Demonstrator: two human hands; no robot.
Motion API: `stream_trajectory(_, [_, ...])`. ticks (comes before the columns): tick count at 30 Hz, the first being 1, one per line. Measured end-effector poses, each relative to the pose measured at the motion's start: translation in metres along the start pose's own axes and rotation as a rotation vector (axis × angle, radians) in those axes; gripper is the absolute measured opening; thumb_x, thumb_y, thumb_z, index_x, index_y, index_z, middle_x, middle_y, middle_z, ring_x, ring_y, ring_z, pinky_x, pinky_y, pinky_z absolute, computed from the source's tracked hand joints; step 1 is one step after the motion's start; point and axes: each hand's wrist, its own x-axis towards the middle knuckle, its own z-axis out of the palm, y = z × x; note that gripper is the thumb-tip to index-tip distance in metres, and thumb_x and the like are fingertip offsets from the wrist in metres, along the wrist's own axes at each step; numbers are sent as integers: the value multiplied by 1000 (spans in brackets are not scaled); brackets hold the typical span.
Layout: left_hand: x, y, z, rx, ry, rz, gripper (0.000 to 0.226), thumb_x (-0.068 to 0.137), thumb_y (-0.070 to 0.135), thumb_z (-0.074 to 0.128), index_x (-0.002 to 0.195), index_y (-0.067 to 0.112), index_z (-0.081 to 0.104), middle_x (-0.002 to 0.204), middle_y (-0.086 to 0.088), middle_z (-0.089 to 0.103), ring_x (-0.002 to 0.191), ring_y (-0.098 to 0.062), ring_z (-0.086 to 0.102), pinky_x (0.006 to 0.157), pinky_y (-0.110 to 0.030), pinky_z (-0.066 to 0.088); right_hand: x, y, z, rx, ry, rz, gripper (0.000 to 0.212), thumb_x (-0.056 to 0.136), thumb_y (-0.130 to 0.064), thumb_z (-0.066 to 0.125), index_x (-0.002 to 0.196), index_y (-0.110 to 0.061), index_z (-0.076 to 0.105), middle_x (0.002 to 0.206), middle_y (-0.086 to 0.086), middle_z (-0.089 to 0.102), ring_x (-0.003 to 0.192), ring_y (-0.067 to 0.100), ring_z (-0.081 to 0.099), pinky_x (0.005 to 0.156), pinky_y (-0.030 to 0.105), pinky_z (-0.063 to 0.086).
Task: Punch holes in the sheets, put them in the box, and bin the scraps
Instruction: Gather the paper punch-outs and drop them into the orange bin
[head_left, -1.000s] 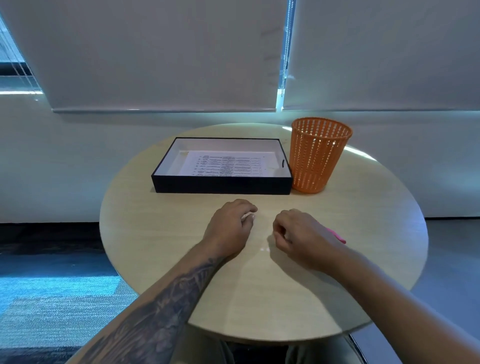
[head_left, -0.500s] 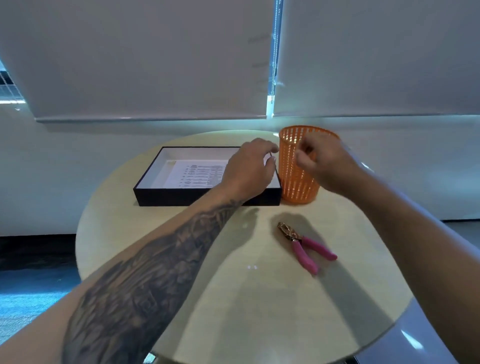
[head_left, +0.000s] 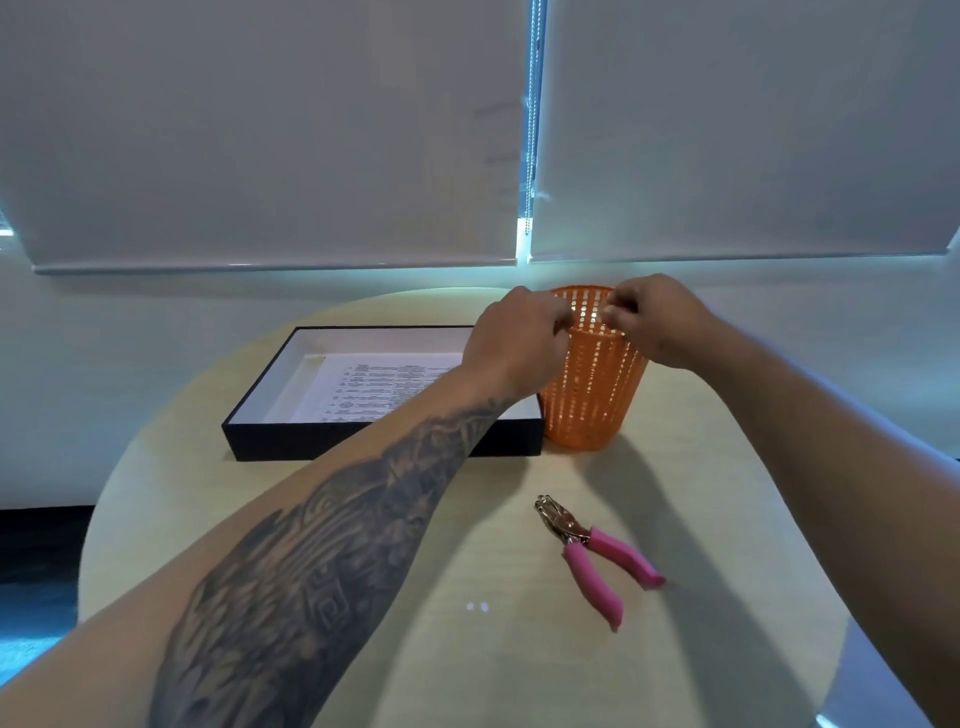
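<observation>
Shallow black rectangular box (head_left: 384, 441) holding printed white sheets (head_left: 374, 384), text too small to read, orange perforated plastic bin (head_left: 592, 395) touching it, contents hidden, left hand (head_left: 511, 345) and right hand (head_left: 657, 322) with fingers pinched together over the rim, what they grip unclear, pink-handled metal hole punch (head_left: 592, 551) on round pale wooden table (head_left: 467, 649)

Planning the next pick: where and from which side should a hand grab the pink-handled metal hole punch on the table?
Grip the pink-handled metal hole punch around both pink handles, from above on the near right. It lies flat on the round wooden table, metal head pointing away towards the orange mesh bin, handles splayed towards the person, nothing crowding it.
</observation>
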Motion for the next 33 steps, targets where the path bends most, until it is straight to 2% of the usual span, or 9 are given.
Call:
stream_trajectory(3, [-1, -1, 1, -6, 17, 3, 24, 93, 23, 50, 101, 20, 72, 99, -1, 71, 95, -21, 58, 68, -31, 38, 0, 1, 0, 31, -17, 6, 11, 101, -19, 58, 92, -16, 63, 81, 2, 61, 68, 6, 51, 56, 24, 34])
stream_trajectory(8, [-1, -1, 4, -6, 22, -11, 26, 95, 25, 49, 104, 19, 73, 102, 0, 71, 98, -20, 58, 72, -33, 43, -2, 1, 1, 51, -11, 6, 6, 99, -20, 62, 96, -16, 65, 93, 5, 65, 84, 19, 59, 59, 22, 37])
stream_trajectory(13, [-2, 0, 3, -23, 23, -24, 27, 97, 28, 49, 106, 18, 73, 104, -1, 72, 99, -20, 59, 75, -35, 49, -4, 0, -1, 119, 14, 43, 5, 94, -18, 70, 93, -15, 67, 94, 5, 67, 87, 19, 62, 61, 22, 41])
stream_trajectory(17, [-4, 1, 2, -35, 8, -28, 28, 99, 30, 50, 110, 18, 72, 108, -1, 71, 101, -20, 61, 74, -29, 41, -5, -2, -2, 123, 20, 38, 5, 94, -17, 70, 97, -17, 66, 98, 2, 65, 93, 18, 62, 64, 20, 43])
stream_trajectory(20, [-6, 2, 0, -56, -16, -39, 28, 99, 30, 51, 113, 18, 72, 111, -2, 71, 103, -21, 62, 77, -33, 48, -6, -2, -4, 97, 17, 22, 6, 94, -17, 70, 98, -19, 66, 100, 1, 64, 96, 18, 61, 71, 25, 46])
stream_trajectory(23, [-14, 2, -1, -83, -79, -35, 34, 99, 29, 53, 129, 19, 63, 135, -1, 61, 123, -21, 53, 96, -40, 47, -9, -5, -6, 98, 68, -41, 5, 93, -19, 70, 96, -22, 67, 97, 1, 67, 93, 20, 64, 74, 29, 46])
stream_trajectory(25, [-23, -2, -2, -102, -75, -23, 41, 97, 27, 55, 138, 20, 55, 146, 0, 51, 132, -21, 44, 102, -41, 43, -14, -9, -4, 114, 106, -94, 6, 92, -21, 70, 98, -21, 69, 95, -1, 67, 91, 18, 63, 73, 29, 46])
stream_trajectory(30, [-61, -22, -10, -165, -77, -96, 38, 95, 23, 55, 133, 21, 57, 140, 3, 53, 129, -19, 44, 102, -37, 42, -46, -30, 14, 68, 146, -315, 13, 85, -20, 70, 97, -20, 74, 91, -7, 63, 87, 14, 58, 81, 34, 49])
stream_trajectory(33, [-93, -36, -13, -191, -111, -158, 31, 94, 23, 56, 125, 23, 63, 130, 5, 61, 122, -17, 52, 100, -39, 45, -75, -44, 31, 106, 90, -380, 12, 87, -17, 69, 97, -18, 75, 93, -6, 67, 90, 13, 61, 84, 37, 51])
